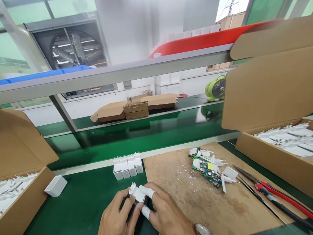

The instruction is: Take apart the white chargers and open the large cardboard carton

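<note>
Both hands meet at the front middle, around a white plug piece point(137, 194) with a small pronged end. My left hand point(119, 212) closes its thumb and fingers on its left side. My right hand point(162, 209), with white tape on two fingertips and a watch at the wrist, grips it from the right. Just behind stands a short row of white adapter housings point(128, 167) with plug parts on top. A loose white housing point(56, 186) lies at the left.
A brown board point(181, 186) holds circuit boards point(206, 168), red-and-black pliers point(269, 192) and tweezers point(260, 199). Open cartons of white parts stand at left point(31, 195) and right point(276, 163). A metal rail point(122, 75) crosses behind; beyond it are flattened cartons point(135, 109) and a green fan point(215, 88).
</note>
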